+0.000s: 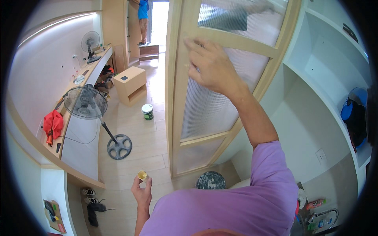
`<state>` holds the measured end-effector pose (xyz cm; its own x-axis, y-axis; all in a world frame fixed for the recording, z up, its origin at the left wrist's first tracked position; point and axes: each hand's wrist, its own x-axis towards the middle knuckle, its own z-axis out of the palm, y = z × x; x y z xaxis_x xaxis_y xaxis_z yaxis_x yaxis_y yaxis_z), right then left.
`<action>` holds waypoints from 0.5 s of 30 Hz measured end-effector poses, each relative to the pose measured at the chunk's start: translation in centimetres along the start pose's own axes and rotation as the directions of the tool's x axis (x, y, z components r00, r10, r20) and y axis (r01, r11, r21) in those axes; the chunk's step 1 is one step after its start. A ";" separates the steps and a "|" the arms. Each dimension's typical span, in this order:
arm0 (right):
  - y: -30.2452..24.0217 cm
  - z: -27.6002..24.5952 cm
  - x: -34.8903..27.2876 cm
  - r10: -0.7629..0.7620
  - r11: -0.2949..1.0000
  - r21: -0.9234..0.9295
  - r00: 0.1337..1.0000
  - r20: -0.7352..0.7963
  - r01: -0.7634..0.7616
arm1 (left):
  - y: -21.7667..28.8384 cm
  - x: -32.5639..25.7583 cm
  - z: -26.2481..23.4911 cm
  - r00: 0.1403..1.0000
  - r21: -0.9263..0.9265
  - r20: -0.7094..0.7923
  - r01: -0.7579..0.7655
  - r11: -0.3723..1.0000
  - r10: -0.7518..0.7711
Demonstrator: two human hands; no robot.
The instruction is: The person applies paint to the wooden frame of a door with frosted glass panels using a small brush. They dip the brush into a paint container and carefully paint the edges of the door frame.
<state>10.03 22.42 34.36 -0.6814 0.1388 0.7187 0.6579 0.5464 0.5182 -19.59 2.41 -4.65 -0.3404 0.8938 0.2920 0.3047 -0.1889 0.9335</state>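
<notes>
My left hand is low in front of me, its fingers closed round a small cup. The cup is tilted so that its round mouth and yellowish inside show; I cannot make out what is in it. My right hand is raised to the pale wooden frame of a door with ribbed glass panels. Its fingers are bent and the fingertips are blurred over the left upright of the frame. Whether they touch the wood or hold anything small does not show.
A standing fan and a paint bucket are on the floor at left, near a wooden cabinet box. A dark, stained bucket stands below the door. Another person stands on a small wooden step at the back.
</notes>
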 end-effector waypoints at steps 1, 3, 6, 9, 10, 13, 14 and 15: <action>-0.2 0.1 -0.1 -0.018 1.000 0.007 1.000 0.003 0.018 | -0.2 0.0 0.0 1.000 0.004 0.000 0.001 1.000 -0.001; -1.2 0.0 -1.0 0.049 0.979 0.178 0.963 0.266 -0.099 | -0.6 -0.2 -0.2 1.000 0.006 -0.007 0.009 1.000 -0.009; -2.7 0.4 -3.6 0.059 0.882 0.385 0.874 0.483 -0.273 | -0.7 -0.5 -0.4 1.000 0.008 -0.016 0.020 1.000 -0.020; -3.9 0.6 -5.9 0.072 0.742 0.511 0.810 0.582 -0.434 | -0.6 -0.4 -0.4 1.000 0.008 -0.007 0.023 1.000 -0.023; -4.2 0.5 -6.4 0.078 0.686 0.542 0.789 0.609 -0.485 | -0.6 -0.3 -0.4 1.000 0.005 -0.004 0.025 1.000 -0.025; -4.4 -0.1 -7.1 0.072 0.596 0.614 0.795 0.602 -0.518 | -0.5 -0.1 -0.3 0.999 0.007 0.015 0.042 0.999 -0.042; -4.1 -0.2 -7.0 0.126 0.606 0.625 0.836 0.534 -0.491 | -0.4 0.0 -0.2 0.998 0.008 0.025 0.049 0.999 -0.049; -3.6 -0.5 -6.7 0.180 0.615 0.636 0.868 0.462 -0.466 | -0.3 0.1 -0.2 0.999 0.006 0.024 0.043 0.999 -0.043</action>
<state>12.34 19.11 27.90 -0.6213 0.6007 0.5032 0.5183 0.7966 -0.3110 -19.89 2.44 -4.86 -0.3313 0.9107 0.2466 0.2952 -0.1482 0.9439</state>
